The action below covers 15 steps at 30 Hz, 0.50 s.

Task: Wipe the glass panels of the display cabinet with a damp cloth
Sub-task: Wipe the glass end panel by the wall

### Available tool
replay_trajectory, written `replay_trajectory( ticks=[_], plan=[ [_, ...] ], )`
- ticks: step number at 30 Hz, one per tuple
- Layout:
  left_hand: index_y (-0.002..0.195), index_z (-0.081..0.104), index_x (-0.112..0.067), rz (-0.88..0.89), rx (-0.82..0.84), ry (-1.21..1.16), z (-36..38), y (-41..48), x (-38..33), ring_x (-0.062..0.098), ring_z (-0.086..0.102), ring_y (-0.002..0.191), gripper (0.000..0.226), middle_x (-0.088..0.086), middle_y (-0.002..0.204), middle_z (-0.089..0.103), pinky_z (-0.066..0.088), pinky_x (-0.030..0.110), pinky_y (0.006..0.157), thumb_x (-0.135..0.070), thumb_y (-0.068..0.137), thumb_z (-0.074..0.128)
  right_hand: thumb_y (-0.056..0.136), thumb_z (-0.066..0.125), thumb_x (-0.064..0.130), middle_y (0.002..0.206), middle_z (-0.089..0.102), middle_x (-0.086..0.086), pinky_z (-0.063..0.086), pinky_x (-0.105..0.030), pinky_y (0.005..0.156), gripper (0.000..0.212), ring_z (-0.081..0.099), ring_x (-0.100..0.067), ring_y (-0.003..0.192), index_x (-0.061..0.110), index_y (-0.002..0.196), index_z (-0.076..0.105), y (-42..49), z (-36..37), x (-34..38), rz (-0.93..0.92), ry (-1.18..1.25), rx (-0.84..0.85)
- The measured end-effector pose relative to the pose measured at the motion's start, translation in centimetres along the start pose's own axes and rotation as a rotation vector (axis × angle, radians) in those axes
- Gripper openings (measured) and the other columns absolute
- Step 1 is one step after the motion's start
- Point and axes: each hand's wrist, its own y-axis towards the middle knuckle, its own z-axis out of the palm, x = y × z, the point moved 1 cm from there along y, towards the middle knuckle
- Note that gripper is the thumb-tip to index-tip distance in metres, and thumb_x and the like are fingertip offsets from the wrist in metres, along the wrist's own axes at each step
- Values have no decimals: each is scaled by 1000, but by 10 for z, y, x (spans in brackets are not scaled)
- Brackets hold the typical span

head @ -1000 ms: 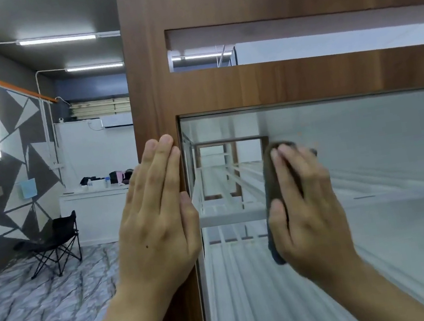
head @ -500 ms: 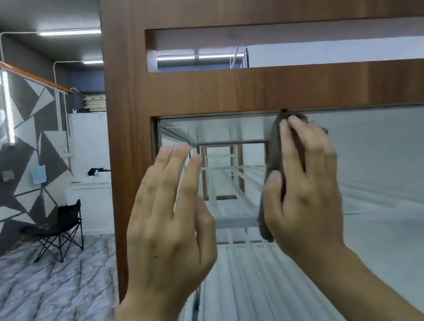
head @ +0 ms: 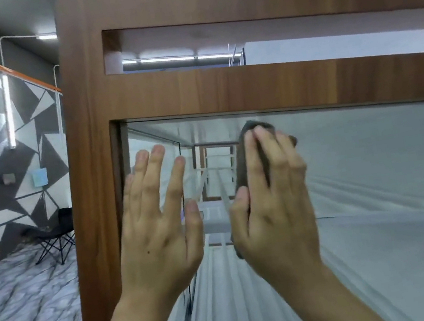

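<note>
Right hand [head: 272, 200] flat on a dark cloth [head: 241, 161], pressing it to the glass panel [head: 372, 162] near the top, just under the cabinet frame [head: 221, 89]. Fingers extended over cloth, thumb at its left edge. Left hand [head: 157, 224] open, fingers spread, holding nothing; it sits in front of the pane's left part, contact cannot be told.

Risks (judgement): bare left palm could leave prints on wiped glass; cloth may slide from under the flat hand, since it is pinned rather than gripped; hard pressure could flex the pane.

Count: two hands, one cloth, one panel being wiped, one folding chair [head: 54, 240] far left
</note>
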Motion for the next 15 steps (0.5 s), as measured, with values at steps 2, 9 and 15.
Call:
replay_trajectory(
  ticks=[2, 9, 15],
  plan=[
    [154, 39, -6, 8, -8, 2, 0, 1, 0, 31, 17, 157, 54, 16, 166, 26, 10, 43, 129, -24, 103, 39, 99, 37, 22, 165, 27, -11, 30, -51, 122, 62, 23, -30, 155, 1, 157, 33, -45, 4, -2, -209, -33, 101],
    [156, 36, -4, -7, 4, 40, 1, 0, -3, 33, 15, 157, 57, 18, 166, 24, 5, 42, 129, -23, 103, 38, 100, 34, 20, 159, 31, -21, 23, -52, 125, 60, 24, -38, 151, -7, 154, 33, -8, -14, -32, 65, -88, -29],
    [155, 39, -5, 5, -12, 8, -1, 0, 0, 32, 16, 157, 55, 18, 165, 27, 7, 42, 129, -24, 103, 39, 99, 39, 19, 163, 29, -18, 35, -55, 117, 62, 20, -35, 155, -5, 155, 33, -55, 1, 0, -285, -41, 156]
  ],
)
